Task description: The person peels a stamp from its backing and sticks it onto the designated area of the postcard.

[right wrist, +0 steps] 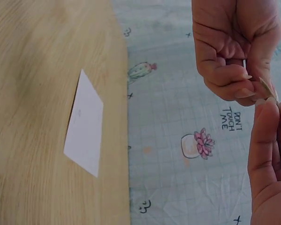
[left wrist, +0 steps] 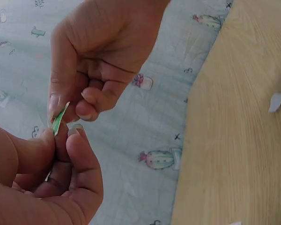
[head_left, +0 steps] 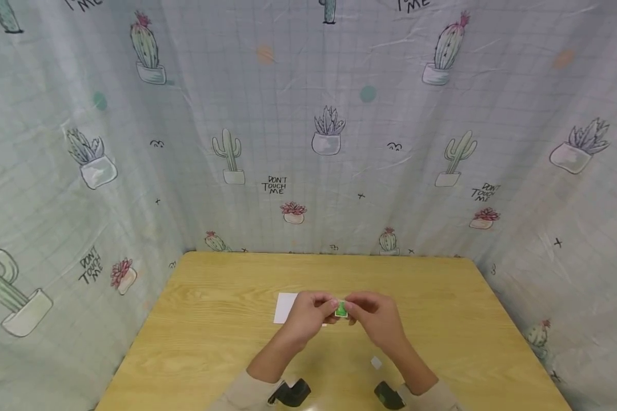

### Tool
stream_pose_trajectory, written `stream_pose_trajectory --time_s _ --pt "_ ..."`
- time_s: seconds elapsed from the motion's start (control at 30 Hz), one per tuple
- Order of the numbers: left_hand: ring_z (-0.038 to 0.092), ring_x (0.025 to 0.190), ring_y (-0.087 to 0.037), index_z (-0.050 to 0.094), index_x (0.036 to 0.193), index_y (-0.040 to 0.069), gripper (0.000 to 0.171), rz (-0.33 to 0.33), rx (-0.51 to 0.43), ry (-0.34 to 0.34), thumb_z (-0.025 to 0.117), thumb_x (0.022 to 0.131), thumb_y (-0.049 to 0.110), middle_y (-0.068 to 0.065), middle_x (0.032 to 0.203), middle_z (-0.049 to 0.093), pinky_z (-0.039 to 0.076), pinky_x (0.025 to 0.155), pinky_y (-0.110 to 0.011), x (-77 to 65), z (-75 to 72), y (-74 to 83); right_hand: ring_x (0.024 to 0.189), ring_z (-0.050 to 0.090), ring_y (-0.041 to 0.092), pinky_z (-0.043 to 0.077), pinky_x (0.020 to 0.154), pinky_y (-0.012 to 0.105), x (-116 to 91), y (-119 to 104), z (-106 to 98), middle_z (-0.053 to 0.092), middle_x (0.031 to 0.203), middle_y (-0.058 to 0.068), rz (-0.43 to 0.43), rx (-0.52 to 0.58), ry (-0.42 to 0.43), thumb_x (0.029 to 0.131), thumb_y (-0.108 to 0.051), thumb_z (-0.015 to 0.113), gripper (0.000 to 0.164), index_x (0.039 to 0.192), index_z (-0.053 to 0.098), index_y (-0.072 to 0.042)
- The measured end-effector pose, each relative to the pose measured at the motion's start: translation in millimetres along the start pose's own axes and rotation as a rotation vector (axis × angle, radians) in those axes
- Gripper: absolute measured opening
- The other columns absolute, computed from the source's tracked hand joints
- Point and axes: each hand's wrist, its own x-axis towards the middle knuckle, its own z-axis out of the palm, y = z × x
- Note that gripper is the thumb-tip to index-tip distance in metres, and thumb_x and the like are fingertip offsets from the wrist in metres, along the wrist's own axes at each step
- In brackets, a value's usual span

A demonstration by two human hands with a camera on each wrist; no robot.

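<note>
Between both hands is a small green square with a pale border [head_left: 341, 309], thin like a sticker or a piece of card. My left hand [head_left: 307, 315] pinches its left edge between thumb and fingers. On the opposite edge, the thumb and fingertips of my right hand [head_left: 379, 321] pinch it too. The left wrist view catches the green square [left wrist: 61, 118] nearly edge-on, slightly bent, held above the table. Its pale back shows as a sliver in the right wrist view. A white sheet [head_left: 284, 307] lies on the table, partly hidden behind my left hand.
A small whitish scrap [head_left: 376, 362] lies on the wooden table [head_left: 211, 342] by my right forearm. Cactus-printed curtains [head_left: 298, 114] hang behind the table and along both sides. Dark wrist mounts [head_left: 290, 394] sit at both sleeves.
</note>
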Motion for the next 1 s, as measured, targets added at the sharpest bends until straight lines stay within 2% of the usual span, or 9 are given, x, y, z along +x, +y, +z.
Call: stream_pose_trajectory --time_s 0.1,0.33,0.47,0.6,0.8,1.0 --pt "0.069 0.080 -0.013 0.077 0.102 -0.002 0.021 0.025 0.036 0.016 0.064 0.104 0.015 -0.006 0.088 0.071 0.064 0.081 -0.030 1.6 -3.4 -1.6 0.062 0.069 0.013 0.063 0.062 0.031 3.3 -1.8 0.2 0.075 0.080 0.018 0.101 0.038 0.006 0.096 -0.009 0.075 0.011 0.098 0.078 0.001" --pt "0.075 0.088 -0.017 0.081 0.105 0.003 0.022 0.078 0.135 0.052 0.066 0.103 0.019 -0.010 0.092 0.076 0.064 0.084 -0.033 7.0 -11.8 -5.0 0.065 0.072 0.013 0.064 0.063 0.030 9.6 -1.9 -0.2 0.076 0.083 0.019 0.222 0.102 0.017 0.094 -0.005 0.075 0.013 0.098 0.076 0.008" --pt "0.077 0.089 -0.017 0.081 0.106 0.003 0.021 0.110 0.218 0.131 0.068 0.103 0.019 -0.010 0.095 0.080 0.064 0.082 -0.032 10.2 -22.1 -10.1 0.067 0.072 0.014 0.064 0.064 0.030 9.7 1.5 -5.5 0.076 0.085 0.018 0.266 0.113 0.024 0.094 -0.003 0.075 0.014 0.100 0.075 0.010" --pt "0.078 0.094 -0.021 0.082 0.109 0.007 0.021 0.145 0.346 0.188 0.069 0.102 0.022 -0.010 0.101 0.082 0.064 0.081 -0.033 14.2 -34.6 -16.5 0.068 0.073 0.015 0.064 0.065 0.029 8.4 6.7 -13.0 0.076 0.086 0.018 0.297 0.101 0.044 0.094 -0.002 0.075 0.012 0.100 0.075 0.009" --pt "0.078 0.104 -0.028 0.081 0.116 0.007 0.024 0.219 0.554 0.220 0.069 0.101 0.022 -0.012 0.113 0.081 0.065 0.082 -0.039 20.5 -54.1 -31.8 0.069 0.073 0.015 0.065 0.066 0.030 4.5 12.6 -19.5 0.075 0.088 0.022 0.299 0.099 0.036 0.094 -0.003 0.075 0.016 0.101 0.074 0.011" --pt "0.074 0.115 -0.036 0.077 0.124 0.006 0.030 0.229 0.651 0.179 0.070 0.101 0.024 -0.015 0.124 0.077 0.063 0.091 -0.048 24.8 -72.6 -48.5 0.068 0.073 0.016 0.064 0.064 0.029 0.9 18.0 -25.1 0.075 0.086 0.020 0.326 0.083 0.059 0.094 -0.002 0.075 0.015 0.101 0.074 0.011"
